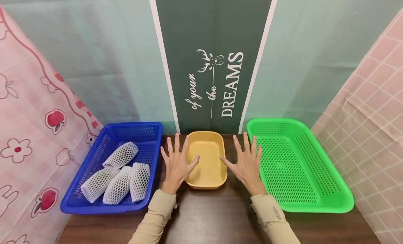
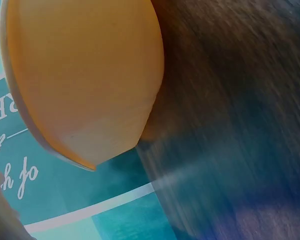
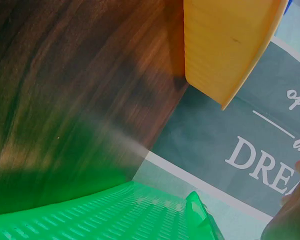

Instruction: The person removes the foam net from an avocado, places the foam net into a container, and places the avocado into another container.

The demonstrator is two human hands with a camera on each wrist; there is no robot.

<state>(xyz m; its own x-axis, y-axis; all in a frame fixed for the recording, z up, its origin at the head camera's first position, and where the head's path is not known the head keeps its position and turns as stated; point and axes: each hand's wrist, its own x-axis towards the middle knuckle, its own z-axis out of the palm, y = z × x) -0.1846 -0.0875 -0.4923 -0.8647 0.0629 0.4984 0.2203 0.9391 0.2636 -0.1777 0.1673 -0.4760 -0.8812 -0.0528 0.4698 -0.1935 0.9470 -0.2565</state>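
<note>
Both hands are spread with straight fingers, palms down, on either side of a yellow tub (image 1: 206, 160). My left hand (image 1: 177, 165) overlaps the tub's left rim in the head view, its thumb reaching over the inside. On the other side my right hand (image 1: 247, 165) has its thumb near the tub's right rim, while its outer fingers overlap the edge of a green basket (image 1: 337, 198). Neither hand holds anything. The tub's outer wall shows large in the left wrist view (image 2: 90, 75) and stands at the top of the right wrist view (image 3: 225, 45).
A blue basket (image 1: 104, 208) at the left holds several white foam-net sleeved items (image 1: 121, 154). The green basket's interior shows only its slotted base. A dark wooden table (image 1: 214, 216) lies beneath, with a printed curtain (image 1: 214, 34) behind and pink cloths (image 1: 28, 107) at the sides.
</note>
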